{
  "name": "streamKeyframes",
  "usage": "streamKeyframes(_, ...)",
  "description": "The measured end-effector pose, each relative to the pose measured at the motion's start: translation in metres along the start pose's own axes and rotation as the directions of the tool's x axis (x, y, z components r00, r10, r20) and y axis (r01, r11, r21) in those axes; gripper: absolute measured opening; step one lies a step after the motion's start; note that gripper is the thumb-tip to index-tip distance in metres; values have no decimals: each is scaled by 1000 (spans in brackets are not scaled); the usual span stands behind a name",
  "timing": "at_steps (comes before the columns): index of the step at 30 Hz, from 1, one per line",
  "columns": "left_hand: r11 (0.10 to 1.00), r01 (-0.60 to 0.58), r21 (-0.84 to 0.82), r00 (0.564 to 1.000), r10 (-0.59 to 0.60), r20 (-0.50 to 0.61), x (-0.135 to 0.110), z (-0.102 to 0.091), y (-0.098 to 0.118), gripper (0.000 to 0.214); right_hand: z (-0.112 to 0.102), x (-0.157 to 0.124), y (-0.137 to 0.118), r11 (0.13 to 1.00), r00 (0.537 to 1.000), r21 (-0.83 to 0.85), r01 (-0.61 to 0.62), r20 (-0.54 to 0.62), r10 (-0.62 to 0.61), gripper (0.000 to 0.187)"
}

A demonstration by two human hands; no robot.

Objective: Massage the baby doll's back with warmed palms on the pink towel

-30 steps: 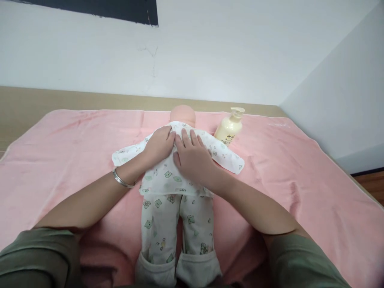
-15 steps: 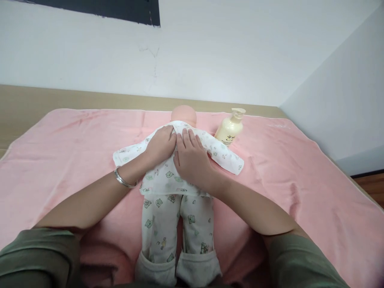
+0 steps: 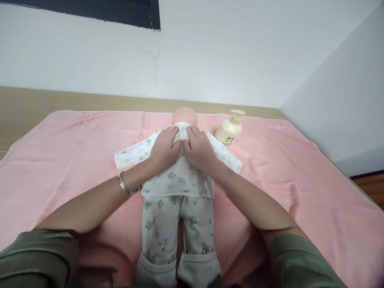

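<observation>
A baby doll (image 3: 185, 115) lies lengthwise before me with its smooth bald head away from me; no face shows. It wears a white printed top (image 3: 177, 182) with long sleeves spread to both sides, and matching printed trousers (image 3: 160, 224). My left hand (image 3: 165, 148) rests on the left side of the doll's upper back, fingers laid toward the shoulder. On the right side, my right hand (image 3: 199, 148) lies likewise, fingers together and pointing toward the neck. The two thumbs meet, or nearly so, at the middle of the back. Both palms face down on the cloth.
A pink blanket (image 3: 84, 152) lies under the doll, over a wooden surface (image 3: 27, 100). A cream pump bottle (image 3: 229, 130) stands just beyond the right sleeve. White walls (image 3: 216, 56) rise behind and at the right.
My right hand has slid up and slightly right, from the middle of the back to the upper right side. My left hand has shifted slightly, its thumb now near the right thumb.
</observation>
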State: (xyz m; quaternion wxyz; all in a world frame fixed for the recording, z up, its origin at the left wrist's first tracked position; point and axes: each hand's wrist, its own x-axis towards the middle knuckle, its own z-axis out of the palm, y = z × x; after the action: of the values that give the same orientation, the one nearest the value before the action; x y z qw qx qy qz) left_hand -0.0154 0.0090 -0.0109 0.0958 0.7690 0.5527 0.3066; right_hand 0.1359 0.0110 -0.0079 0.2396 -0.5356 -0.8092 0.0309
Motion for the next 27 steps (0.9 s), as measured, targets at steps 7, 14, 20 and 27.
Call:
streamKeyframes(7, 996, 39, -84, 999, -38, 21, 6, -4, -6, 48, 0, -13, -14, 997, 997, -3, 80, -5, -80, 55)
streamKeyframes(14, 994, 46, -104, 994, -56, -92, 4, -15, 0, 49, -4, -3, -4, 998, 999, 35, 47, -20, -46, 48)
streamKeyframes(20, 998, 45, -50, 998, -48, -47, 3, -16, 2, 43, -6, -2, -2, 1000, 1000, 29, 10, -13, -10, 49)
streamKeyframes(27, 996, 66, -52, 998, -67, -18, 3, -5, -6, 50, -2, -4, -3, 997, 997, 6, -77, -20, 77, 53)
